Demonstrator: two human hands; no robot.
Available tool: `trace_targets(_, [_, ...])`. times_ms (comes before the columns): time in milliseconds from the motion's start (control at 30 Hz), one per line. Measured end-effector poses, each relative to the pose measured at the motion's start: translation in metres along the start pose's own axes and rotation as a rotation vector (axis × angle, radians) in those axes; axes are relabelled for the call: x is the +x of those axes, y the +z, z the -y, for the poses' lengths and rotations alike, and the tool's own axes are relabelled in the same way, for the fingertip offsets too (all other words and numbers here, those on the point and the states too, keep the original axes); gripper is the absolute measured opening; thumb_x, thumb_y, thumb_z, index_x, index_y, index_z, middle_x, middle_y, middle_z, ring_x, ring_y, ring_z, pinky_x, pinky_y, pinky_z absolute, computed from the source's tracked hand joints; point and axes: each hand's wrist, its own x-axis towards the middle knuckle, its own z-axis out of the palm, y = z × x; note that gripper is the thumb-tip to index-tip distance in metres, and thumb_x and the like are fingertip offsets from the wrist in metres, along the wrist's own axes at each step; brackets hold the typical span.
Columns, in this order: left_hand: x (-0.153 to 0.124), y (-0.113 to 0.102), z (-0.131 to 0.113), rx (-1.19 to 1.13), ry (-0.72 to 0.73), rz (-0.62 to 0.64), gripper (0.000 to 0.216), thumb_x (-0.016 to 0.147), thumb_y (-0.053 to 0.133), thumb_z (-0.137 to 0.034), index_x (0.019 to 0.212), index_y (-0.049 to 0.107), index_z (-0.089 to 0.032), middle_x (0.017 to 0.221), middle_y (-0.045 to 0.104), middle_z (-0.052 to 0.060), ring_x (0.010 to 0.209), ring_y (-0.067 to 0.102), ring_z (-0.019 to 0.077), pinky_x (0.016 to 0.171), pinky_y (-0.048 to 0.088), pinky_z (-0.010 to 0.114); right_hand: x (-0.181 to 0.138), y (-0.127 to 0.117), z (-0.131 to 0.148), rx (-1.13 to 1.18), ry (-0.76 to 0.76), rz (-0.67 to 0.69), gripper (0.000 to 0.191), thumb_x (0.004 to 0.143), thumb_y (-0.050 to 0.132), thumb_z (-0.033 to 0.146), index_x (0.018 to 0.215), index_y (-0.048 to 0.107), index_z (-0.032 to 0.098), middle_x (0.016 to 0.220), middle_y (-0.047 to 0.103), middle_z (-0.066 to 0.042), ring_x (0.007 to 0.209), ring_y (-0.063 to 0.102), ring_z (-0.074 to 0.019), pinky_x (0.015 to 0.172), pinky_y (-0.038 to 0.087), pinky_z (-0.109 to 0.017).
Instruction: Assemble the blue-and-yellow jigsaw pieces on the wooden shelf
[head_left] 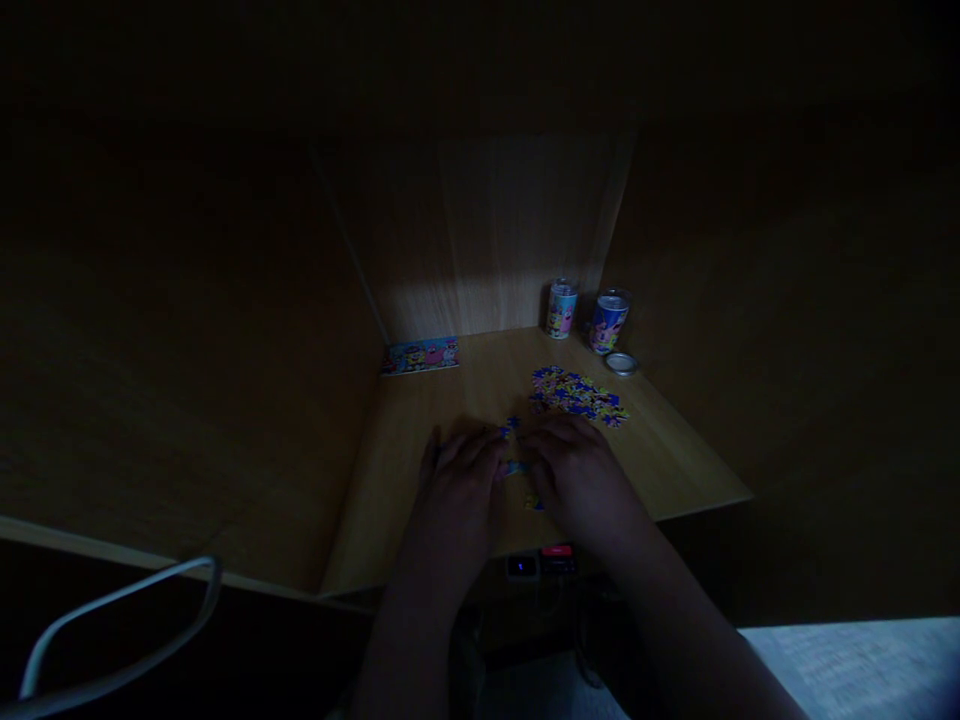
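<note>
In dim light, my left hand rests low over the wooden desktop, its fingers bent and closed on the edge of some small jigsaw puzzle pieces. Facing it, my right hand has its fingers curled down at the other side of the same pieces; its fingertips are partly hidden. A blue puzzle piece lies just beyond the gap between the hands. Near my right wrist lies a yellow and blue piece. Past my right hand spreads a heap of loose puzzle pieces.
Two cartoon-printed cans, one by the back panel and another to its right, stand upright. A round metal lid lies before them. A cartoon picture card is at back left. Wooden side panels enclose the desktop; a white cable hangs lower left.
</note>
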Motion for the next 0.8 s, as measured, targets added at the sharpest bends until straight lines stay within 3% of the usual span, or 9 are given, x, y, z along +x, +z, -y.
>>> trace_targets(100, [0.0, 0.001, 0.002, -0.012, 0.007, -0.038, 0.034, 0.112, 0.052, -0.015, 0.141, 0.068, -0.024, 0.152, 0.072, 0.007, 0.145, 0.062, 0.0287, 0.137, 0.028, 0.066, -0.001, 0.0, -0.002, 0.016, 0.002, -0.026, 0.023, 0.102, 0.064, 0.014, 0.118, 0.08, 0.019, 0.122, 0.079, -0.012, 0.125, 0.066, -0.0304, 0.12, 0.047, -0.05])
trace_targets(200, [-0.001, -0.002, 0.006, -0.058, 0.004, -0.103, 0.049, 0.101, 0.053, -0.001, 0.143, 0.067, -0.022, 0.149, 0.072, 0.009, 0.139, 0.064, 0.0296, 0.131, 0.041, 0.061, -0.003, -0.001, -0.004, 0.059, 0.003, -0.105, 0.029, 0.099, 0.063, 0.006, 0.118, 0.079, 0.02, 0.124, 0.079, -0.011, 0.123, 0.067, -0.0295, 0.114, 0.051, -0.047])
trace_targets(300, [-0.002, -0.009, 0.009, -0.09, -0.07, -0.151, 0.061, 0.082, 0.051, 0.011, 0.129, 0.073, -0.021, 0.134, 0.077, 0.009, 0.126, 0.067, 0.0307, 0.113, 0.056, 0.054, -0.004, -0.001, -0.006, 0.103, -0.055, -0.114, 0.028, 0.094, 0.067, 0.0, 0.101, 0.081, 0.024, 0.11, 0.081, -0.006, 0.113, 0.068, -0.0275, 0.103, 0.053, -0.043])
trace_targets(367, [-0.003, -0.014, 0.008, -0.105, -0.076, -0.137, 0.061, 0.075, 0.051, 0.012, 0.117, 0.077, -0.023, 0.124, 0.079, 0.007, 0.119, 0.068, 0.0303, 0.105, 0.058, 0.051, -0.004, -0.001, -0.007, 0.113, -0.089, -0.086, 0.027, 0.092, 0.07, 0.0, 0.094, 0.081, 0.025, 0.104, 0.081, -0.005, 0.11, 0.069, -0.0268, 0.101, 0.053, -0.042])
trace_targets(467, [-0.003, -0.019, 0.004, -0.115, -0.041, -0.096, 0.06, 0.073, 0.05, 0.012, 0.109, 0.078, -0.026, 0.122, 0.079, 0.004, 0.116, 0.069, 0.0296, 0.103, 0.057, 0.051, -0.005, -0.001, -0.007, 0.066, -0.033, -0.109, 0.028, 0.091, 0.071, 0.0, 0.1, 0.083, 0.023, 0.107, 0.081, -0.007, 0.11, 0.068, -0.0282, 0.102, 0.052, -0.045])
trace_targets(567, [-0.006, -0.024, 0.006, -0.098, -0.097, -0.135, 0.061, 0.073, 0.049, 0.011, 0.113, 0.079, -0.025, 0.121, 0.079, 0.006, 0.116, 0.069, 0.0302, 0.103, 0.057, 0.051, -0.008, -0.006, -0.007, 0.062, -0.049, -0.161, 0.032, 0.09, 0.069, -0.002, 0.104, 0.082, 0.024, 0.112, 0.081, -0.007, 0.109, 0.067, -0.0276, 0.099, 0.05, -0.044])
trace_targets(700, [-0.013, -0.032, 0.02, -0.075, -0.175, -0.204, 0.057, 0.077, 0.049, 0.01, 0.11, 0.08, -0.024, 0.117, 0.08, 0.007, 0.115, 0.069, 0.0302, 0.103, 0.058, 0.049, -0.014, -0.011, -0.009, 0.17, -0.294, -0.038, 0.028, 0.091, 0.067, 0.001, 0.086, 0.077, 0.027, 0.092, 0.077, 0.001, 0.095, 0.065, -0.0213, 0.092, 0.047, -0.04])
trace_targets(800, [-0.017, -0.035, 0.03, -0.072, -0.168, -0.191, 0.051, 0.077, 0.051, 0.009, 0.101, 0.08, -0.025, 0.112, 0.08, 0.005, 0.111, 0.071, 0.0292, 0.1, 0.06, 0.048, -0.017, -0.01, -0.01, 0.106, -0.232, 0.016, 0.027, 0.089, 0.067, 0.002, 0.089, 0.079, 0.026, 0.088, 0.076, 0.001, 0.094, 0.066, -0.0223, 0.091, 0.048, -0.041])
